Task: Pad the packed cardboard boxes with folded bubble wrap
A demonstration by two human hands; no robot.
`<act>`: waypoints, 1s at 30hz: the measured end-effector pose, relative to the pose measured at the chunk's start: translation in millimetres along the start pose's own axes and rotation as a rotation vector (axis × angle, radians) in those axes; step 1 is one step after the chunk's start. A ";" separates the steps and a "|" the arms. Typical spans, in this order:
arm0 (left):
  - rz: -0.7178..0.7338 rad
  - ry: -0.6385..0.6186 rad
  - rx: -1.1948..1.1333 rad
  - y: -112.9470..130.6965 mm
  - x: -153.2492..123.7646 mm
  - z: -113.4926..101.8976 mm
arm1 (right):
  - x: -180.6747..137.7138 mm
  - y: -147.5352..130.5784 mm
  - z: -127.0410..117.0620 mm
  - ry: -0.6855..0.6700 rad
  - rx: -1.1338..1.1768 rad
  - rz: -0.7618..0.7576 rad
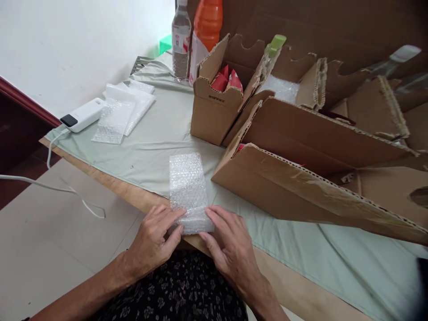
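Note:
A strip of clear bubble wrap (pixel 188 178) lies on the cloth at the table's front edge. Its near end is folded or rolled into a thicker bundle; whether anything is inside cannot be made out. My left hand (pixel 159 235) grips the left end of that bundle, thumb in front and fingers on top. On the right end, my right hand (pixel 233 240) holds it the same way, fingers over the top and thumb at the near side. Beyond the hands the strip's far part lies flat.
Bubble wrap pouches (pixel 115 116) lie at the left beside a white power bank (pixel 83 115) with a cable (pixel 50 151). Cardboard boxes (pixel 214 113) with red items and bubble wrap stand at the right. A clear bottle (pixel 181 44) and an orange bottle (pixel 209 26) stand behind.

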State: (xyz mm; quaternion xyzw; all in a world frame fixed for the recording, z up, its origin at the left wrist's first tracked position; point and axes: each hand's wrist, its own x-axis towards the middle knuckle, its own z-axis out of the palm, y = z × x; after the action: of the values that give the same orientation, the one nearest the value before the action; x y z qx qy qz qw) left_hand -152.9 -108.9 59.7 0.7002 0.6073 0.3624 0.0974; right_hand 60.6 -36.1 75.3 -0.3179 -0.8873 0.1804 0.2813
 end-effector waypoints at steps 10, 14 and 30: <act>0.047 0.054 0.064 -8.5 -4.9 -8.1 | 9.7 9.7 13.4 -0.118 -0.078 -0.166; 0.106 -0.008 -0.018 -3.8 -9.7 -15.1 | 12.7 4.8 4.0 -0.172 0.130 -0.055; 0.083 -0.048 -0.059 -3.8 1.9 -14.0 | 8.3 7.0 6.0 -0.139 0.127 -0.007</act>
State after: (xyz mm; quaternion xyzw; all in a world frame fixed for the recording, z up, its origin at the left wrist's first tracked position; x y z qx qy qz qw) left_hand -164.6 -110.4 68.3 0.7300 0.5646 0.3669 0.1173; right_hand 54.8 -26.3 70.4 -0.2830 -0.8926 0.2568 0.2392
